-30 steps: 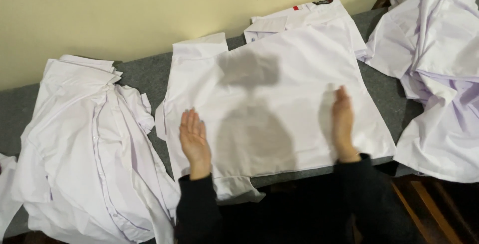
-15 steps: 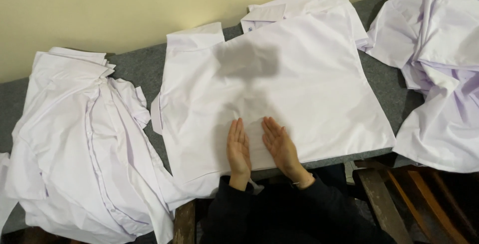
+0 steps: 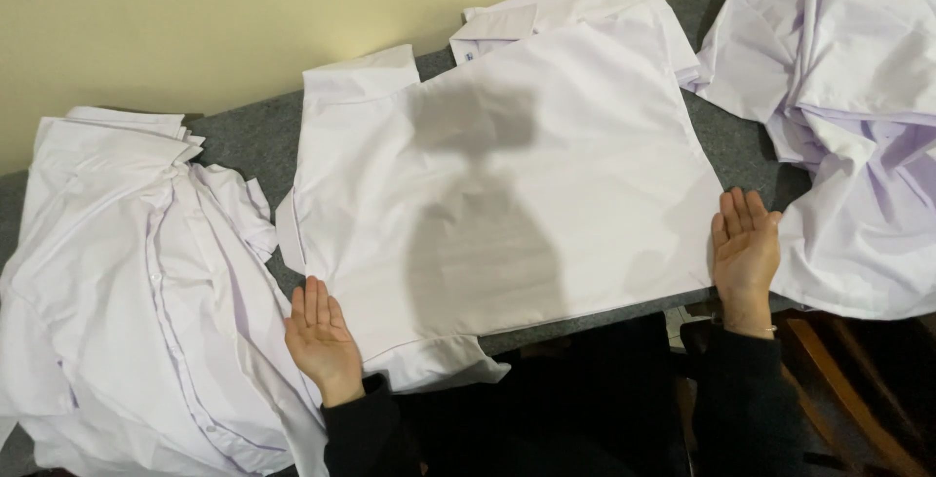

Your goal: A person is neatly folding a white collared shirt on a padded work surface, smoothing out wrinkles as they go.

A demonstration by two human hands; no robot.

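White shirt (image 3: pixel 507 184) lay flat, back up, in middle of grey table (image 3: pixel 244 140). Left hand (image 3: pixel 320 336) sat palm-up at its lower-left edge, right hand (image 3: pixel 746 248) palm-up at the right edge; fingers straight & pressed together, gripping nothing. Shadow hid mid-cloth detail. Shirt heaps on left (image 3: pixel 127 282) & right (image 3: pixel 848 97) were cut off by frame; hem hung over table front.

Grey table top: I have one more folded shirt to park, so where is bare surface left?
Bare grey table shows between the crumpled left pile and the spread shirt, and a narrower strip between that shirt and the right heap. Both piles crowd the ends; left hand and right hand flank the shirt.
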